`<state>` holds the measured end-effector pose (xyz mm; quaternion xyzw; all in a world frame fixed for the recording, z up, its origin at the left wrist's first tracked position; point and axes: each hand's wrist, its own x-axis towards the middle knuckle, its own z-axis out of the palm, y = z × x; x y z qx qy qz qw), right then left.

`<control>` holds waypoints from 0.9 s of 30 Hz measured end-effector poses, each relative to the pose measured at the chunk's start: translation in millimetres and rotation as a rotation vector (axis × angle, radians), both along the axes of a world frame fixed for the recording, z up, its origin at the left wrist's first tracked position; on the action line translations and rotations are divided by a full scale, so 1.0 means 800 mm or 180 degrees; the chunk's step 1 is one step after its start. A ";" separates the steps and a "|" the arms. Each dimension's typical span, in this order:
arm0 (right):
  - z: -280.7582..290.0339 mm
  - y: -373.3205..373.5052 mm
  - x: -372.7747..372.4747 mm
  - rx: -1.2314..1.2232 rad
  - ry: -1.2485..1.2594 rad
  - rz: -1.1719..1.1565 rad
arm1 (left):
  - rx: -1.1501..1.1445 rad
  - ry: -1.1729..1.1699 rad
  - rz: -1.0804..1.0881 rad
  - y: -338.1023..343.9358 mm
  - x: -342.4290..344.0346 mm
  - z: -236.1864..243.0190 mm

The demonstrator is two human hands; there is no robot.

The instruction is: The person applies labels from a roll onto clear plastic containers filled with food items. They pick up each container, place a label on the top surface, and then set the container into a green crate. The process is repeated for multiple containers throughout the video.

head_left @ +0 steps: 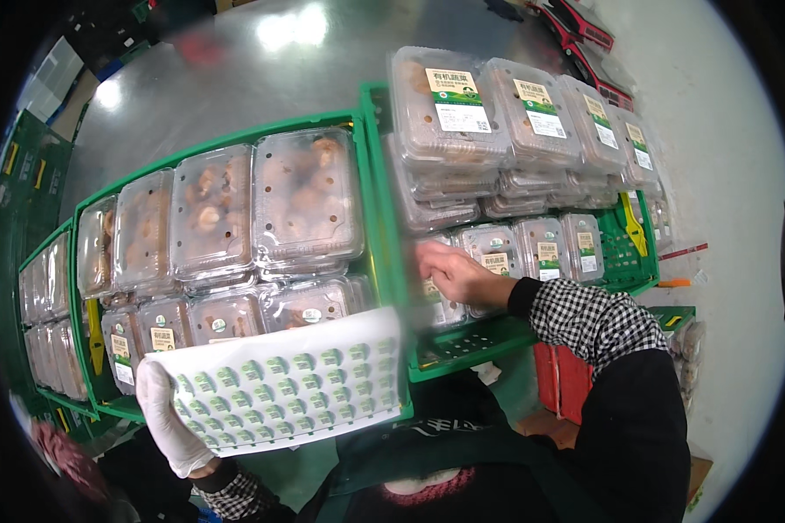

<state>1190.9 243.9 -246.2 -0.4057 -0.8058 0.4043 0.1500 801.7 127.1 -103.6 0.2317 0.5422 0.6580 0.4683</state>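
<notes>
My left hand [167, 418], in a white glove, is closed on the left edge of a white sheet of small green stickers [288, 383]. The sheet is tilted across the front of the left green crate [227, 148]. My right hand [464, 275] is bare, its fingers curled and pressed together over a clear plastic box [445, 311] at the near left of the right green crate [471, 349]. The fingertips are blurred, and whatever they pinch is hidden. Beside that hand stands another labelled clear box [497, 253].
Stacked clear boxes with labels [449, 113] rise at the back of the right crate. Brownish mushroom-like food fills the boxes [305, 200] in the left crate. A grey metal table [209, 78] lies behind, a pale wall [733, 261] to the right, and a red container [563, 379] below.
</notes>
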 end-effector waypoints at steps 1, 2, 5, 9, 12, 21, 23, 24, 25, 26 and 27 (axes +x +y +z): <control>-0.015 0.000 0.017 0.0644 -0.0010 0.0336 | -0.0099 -0.0098 -0.0141 -0.001 0.005 0.003; -0.025 -0.003 0.032 0.1183 0.0110 0.0305 | -0.0209 -0.0147 -0.0220 -0.005 0.012 0.005; 0.053 -0.006 0.025 0.0248 0.0105 -0.0585 | -0.0075 0.0801 -0.0332 0.007 0.043 0.008; 0.183 -0.017 0.030 -0.1578 0.1793 -0.0579 | -0.0009 0.0459 -0.0556 0.022 0.118 0.029; 0.227 -0.046 0.064 -0.0702 0.0819 -0.0286 | 0.0174 0.0532 -0.0592 0.028 0.165 0.028; 0.219 -0.058 0.218 -0.0461 0.1306 -0.1383 | 0.0301 0.0759 -0.1665 0.065 0.327 0.048; 0.214 -0.059 0.244 -0.0727 0.1824 -0.1526 | 0.0234 0.0835 -0.1500 0.075 0.361 0.049; 0.202 -0.058 0.255 -0.0685 0.1999 -0.1532 | 0.0181 0.0875 -0.1399 0.078 0.374 0.047; 0.197 -0.057 0.265 -0.0650 0.2177 -0.1540 | 0.0229 0.1145 -0.1428 0.082 0.382 0.043; 0.198 -0.057 0.276 -0.0338 0.1995 -0.1579 | 0.0284 0.0994 -0.1473 0.086 0.393 0.040; 0.201 -0.056 0.286 -0.0028 0.1812 -0.1611 | 0.0338 0.0844 -0.1513 0.090 0.403 0.036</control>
